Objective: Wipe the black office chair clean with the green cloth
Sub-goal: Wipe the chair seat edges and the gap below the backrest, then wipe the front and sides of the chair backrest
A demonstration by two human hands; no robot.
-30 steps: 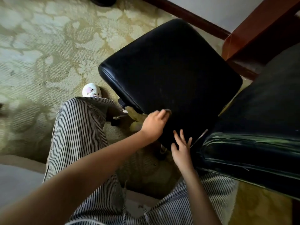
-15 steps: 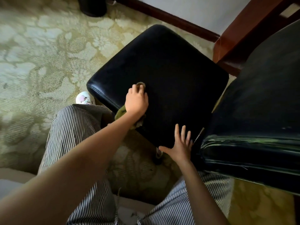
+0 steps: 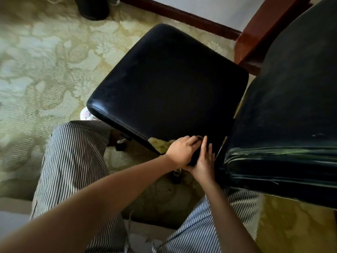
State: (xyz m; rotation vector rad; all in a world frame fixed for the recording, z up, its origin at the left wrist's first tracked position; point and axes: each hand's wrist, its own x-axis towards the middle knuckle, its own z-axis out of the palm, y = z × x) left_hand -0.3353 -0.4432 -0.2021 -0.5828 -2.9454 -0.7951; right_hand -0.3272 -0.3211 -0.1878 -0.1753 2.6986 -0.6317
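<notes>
Wiping looks under way at the near corner of the black office chair seat, judging by the green cloth bunched on that corner's edge. The left hand reaches in on an extended arm, fingers curled over the cloth and gripping it. Just right of it, the right hand lies flat on the seat with fingers straight, holding nothing. The next move likely calls for a stroke toward the seat's far edge, with firm, even pressure.
</notes>
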